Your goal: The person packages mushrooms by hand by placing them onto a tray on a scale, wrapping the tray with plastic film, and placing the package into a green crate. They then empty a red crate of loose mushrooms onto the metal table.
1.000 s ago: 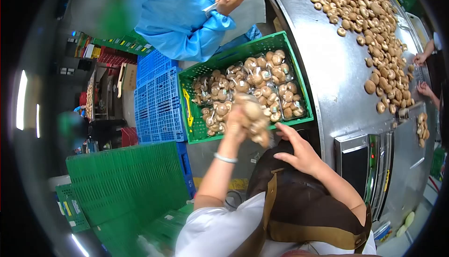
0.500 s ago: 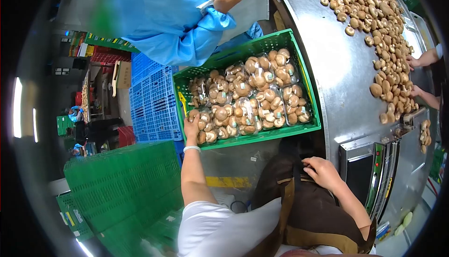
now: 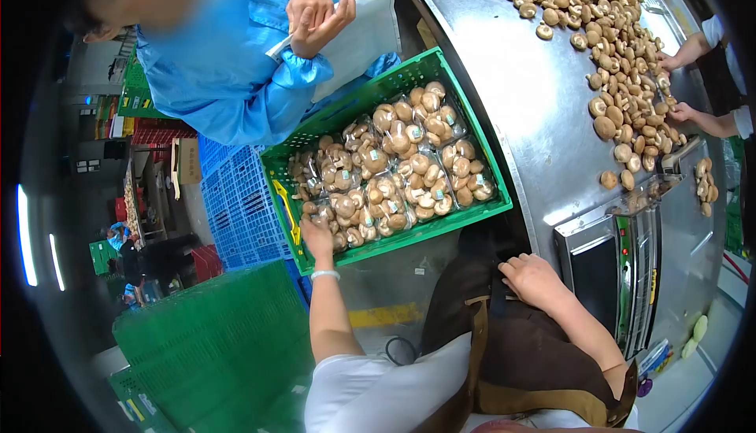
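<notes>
Currently, the left hand (image 3: 317, 238) touches a mushroom pack (image 3: 353, 235) just inside the green crate's (image 3: 394, 238) near rim, at seven o'clock; whether it grips, I cannot tell. The right hand (image 3: 537, 279) rests loosely curled on the apron (image 3: 524, 346) at four. Grey floor (image 3: 378, 282) lies open at six, blue pallets (image 3: 244, 209) border nine, and bare steel tabletop (image 3: 543, 126) widens toward two.

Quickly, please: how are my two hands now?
Left hand: at a mushroom pack in the green crate; grip cannot be told.
Right hand: loosely curled by the apron; grip also unclear.
</notes>
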